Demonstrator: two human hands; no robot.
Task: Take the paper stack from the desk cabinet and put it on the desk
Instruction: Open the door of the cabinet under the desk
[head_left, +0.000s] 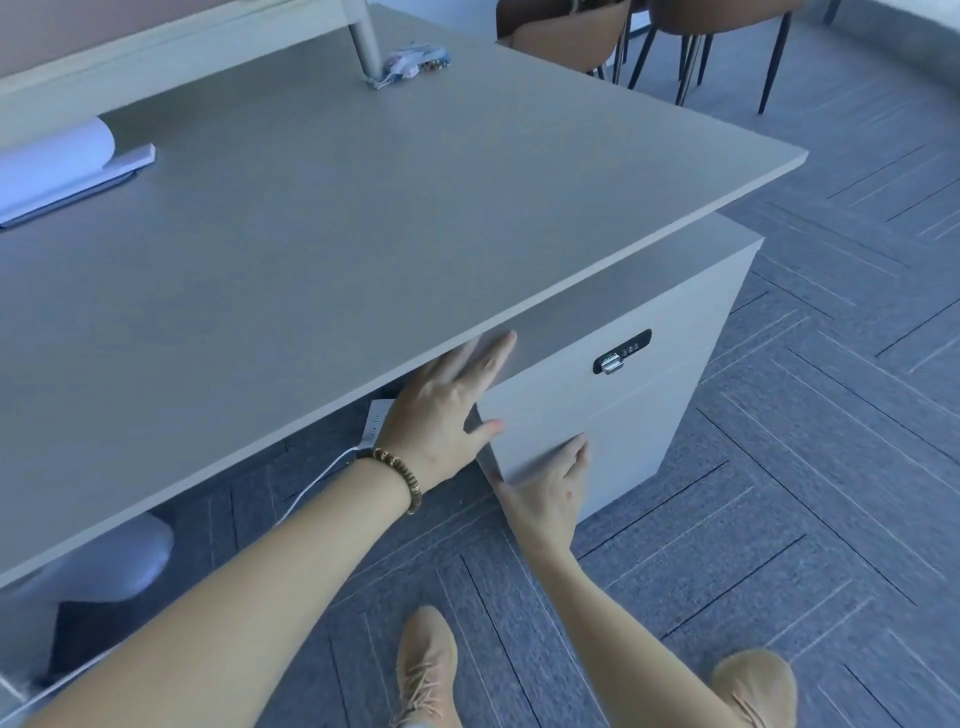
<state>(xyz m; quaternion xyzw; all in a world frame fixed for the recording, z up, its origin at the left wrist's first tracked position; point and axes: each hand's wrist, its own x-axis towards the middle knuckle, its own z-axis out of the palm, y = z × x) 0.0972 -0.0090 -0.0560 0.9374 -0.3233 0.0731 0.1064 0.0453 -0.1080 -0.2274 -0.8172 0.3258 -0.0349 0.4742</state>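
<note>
A grey desk cabinet (639, 415) stands under the right end of the grey desk (363, 218). Its drawer fronts look shut, and a black combination lock (622, 352) sits on the upper front. My left hand (447, 410), with a bead bracelet at the wrist, lies flat with fingers spread against the cabinet's top left corner, just under the desk edge. My right hand (550, 493) touches the left edge of the lower front, with its fingertips on the panel. A white paper stack (57, 166) with a curled top sheet lies on the desk at far left.
A power strip (378, 423) with a white cable lies on the floor under the desk. A desk post (363, 41) and small clutter (415, 62) stand at the back. Brown chairs (675, 31) are behind the desk. My two shoes (426, 670) rest on the grey carpet.
</note>
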